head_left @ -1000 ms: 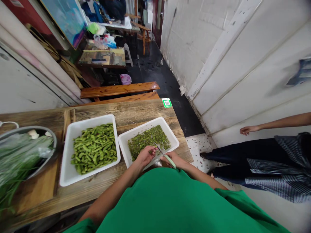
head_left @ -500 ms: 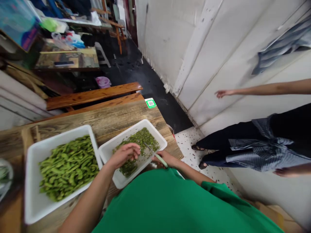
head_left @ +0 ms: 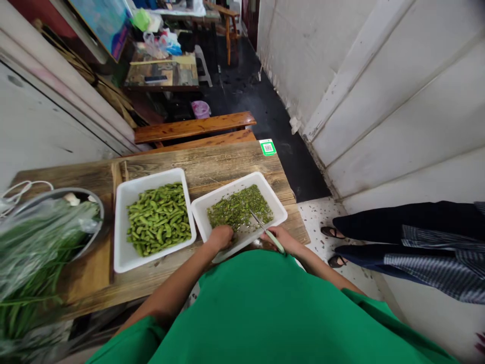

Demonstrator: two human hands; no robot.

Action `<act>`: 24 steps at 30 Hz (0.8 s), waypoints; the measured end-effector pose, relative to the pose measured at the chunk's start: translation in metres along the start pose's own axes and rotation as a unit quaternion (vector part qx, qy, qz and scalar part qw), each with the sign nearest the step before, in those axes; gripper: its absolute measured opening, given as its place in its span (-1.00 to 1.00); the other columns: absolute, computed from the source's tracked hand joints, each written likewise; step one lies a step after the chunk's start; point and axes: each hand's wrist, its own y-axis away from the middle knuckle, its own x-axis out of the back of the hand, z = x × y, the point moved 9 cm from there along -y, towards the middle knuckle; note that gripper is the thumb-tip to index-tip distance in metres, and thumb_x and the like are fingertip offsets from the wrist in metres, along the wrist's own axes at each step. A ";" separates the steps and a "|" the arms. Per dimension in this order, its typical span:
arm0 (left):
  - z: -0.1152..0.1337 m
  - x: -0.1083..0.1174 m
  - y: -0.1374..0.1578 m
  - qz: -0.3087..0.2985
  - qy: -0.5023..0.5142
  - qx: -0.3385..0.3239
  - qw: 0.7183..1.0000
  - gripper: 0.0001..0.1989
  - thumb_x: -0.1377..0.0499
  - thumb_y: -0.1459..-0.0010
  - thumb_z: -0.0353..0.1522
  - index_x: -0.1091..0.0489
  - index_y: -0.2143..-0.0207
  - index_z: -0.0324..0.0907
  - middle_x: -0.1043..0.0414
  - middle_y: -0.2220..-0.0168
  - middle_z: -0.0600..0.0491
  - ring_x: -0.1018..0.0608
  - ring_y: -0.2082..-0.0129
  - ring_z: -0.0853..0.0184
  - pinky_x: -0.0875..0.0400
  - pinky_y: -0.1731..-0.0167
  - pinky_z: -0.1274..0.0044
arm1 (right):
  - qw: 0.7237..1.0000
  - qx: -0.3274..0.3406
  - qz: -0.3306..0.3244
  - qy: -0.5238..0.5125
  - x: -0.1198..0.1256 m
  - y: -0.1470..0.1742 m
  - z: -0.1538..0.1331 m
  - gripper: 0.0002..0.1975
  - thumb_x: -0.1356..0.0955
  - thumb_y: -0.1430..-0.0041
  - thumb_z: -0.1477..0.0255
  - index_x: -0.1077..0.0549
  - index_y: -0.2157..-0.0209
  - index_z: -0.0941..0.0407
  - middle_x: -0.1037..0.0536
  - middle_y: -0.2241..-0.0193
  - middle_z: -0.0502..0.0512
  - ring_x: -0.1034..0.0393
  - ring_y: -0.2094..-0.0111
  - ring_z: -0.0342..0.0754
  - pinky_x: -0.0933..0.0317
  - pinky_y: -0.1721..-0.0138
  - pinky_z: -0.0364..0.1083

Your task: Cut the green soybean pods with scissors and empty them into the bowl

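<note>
Right, the left hand (head_left: 222,236) is down inside the white rectangular plastic tray of chopped green pieces (head_left: 278,210), fingers curled under (whether they pinch anything I cannot tell). The right hand (head_left: 282,238) is wrapped around the pale green handle of a small knife (head_left: 267,231), blade angled over the cuttings. Just beside it on the worn wooden table (head_left: 212,164) sits a second white tray of whole green pods (head_left: 125,258), and a metal bowl of bagged greens (head_left: 93,199) at far left.
</note>
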 end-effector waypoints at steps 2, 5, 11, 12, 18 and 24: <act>0.001 -0.001 -0.003 0.018 -0.010 0.006 1.000 -0.92 -0.20 0.21 -0.43 -0.46 0.54 -0.24 -0.44 0.35 -0.14 -0.47 0.29 0.16 -0.29 0.30 0.47 | 1.000 0.001 -0.002 0.004 -0.001 -0.002 0.001 -0.58 -0.39 0.15 0.08 -0.28 0.51 0.16 -0.21 0.78 -0.17 -0.09 0.78 -0.27 0.03 0.78 -0.26; 0.001 0.006 -0.010 0.054 -0.018 0.023 0.998 -0.83 -0.09 0.07 -0.43 -0.47 0.45 -0.25 -0.42 0.32 -0.16 -0.46 0.28 0.18 -0.28 0.29 0.46 | 1.000 0.007 -0.002 0.010 -0.001 -0.004 0.000 -0.59 -0.39 0.15 0.09 -0.28 0.53 0.15 -0.23 0.77 -0.16 -0.10 0.77 -0.27 0.02 0.77 -0.26; 0.012 0.013 -0.011 0.076 -0.001 -0.002 0.997 -0.78 -0.02 0.01 -0.46 -0.47 0.43 -0.22 -0.39 0.34 -0.10 -0.45 0.28 0.26 -0.27 0.25 0.50 | 1.000 0.018 0.005 0.023 0.002 -0.003 -0.003 -0.60 -0.40 0.15 0.11 -0.27 0.58 0.16 -0.24 0.77 -0.14 -0.11 0.76 -0.26 0.01 0.75 -0.25; 0.014 0.012 -0.009 0.077 0.005 -0.010 0.997 -0.78 -0.02 0.00 -0.46 -0.47 0.43 -0.22 -0.39 0.34 -0.09 -0.44 0.28 0.26 -0.26 0.24 0.50 | 1.000 0.018 0.008 0.024 0.002 -0.003 -0.003 -0.60 -0.40 0.15 0.11 -0.26 0.58 0.15 -0.24 0.77 -0.14 -0.12 0.76 -0.25 0.00 0.75 -0.25; 0.016 0.007 -0.003 0.075 0.065 -0.008 0.995 -0.89 -0.13 0.06 -0.45 -0.44 0.47 -0.29 -0.37 0.34 -0.14 -0.44 0.28 0.21 -0.26 0.25 0.46 | 0.999 0.014 0.012 0.031 0.004 -0.004 0.002 -0.59 -0.40 0.16 0.10 -0.27 0.57 0.16 -0.25 0.76 -0.13 -0.12 0.75 -0.25 0.01 0.75 -0.25; 0.016 0.028 -0.010 0.102 0.197 -0.005 0.975 -0.72 -0.01 -0.12 -0.27 -0.42 0.32 -0.25 -0.40 0.45 0.04 -0.41 0.44 0.40 -0.26 0.41 0.59 | 0.999 0.021 0.002 0.029 0.001 -0.007 -0.001 -0.57 -0.43 0.22 0.10 -0.35 0.53 0.20 -0.28 0.73 -0.12 -0.12 0.70 -0.25 -0.01 0.69 -0.24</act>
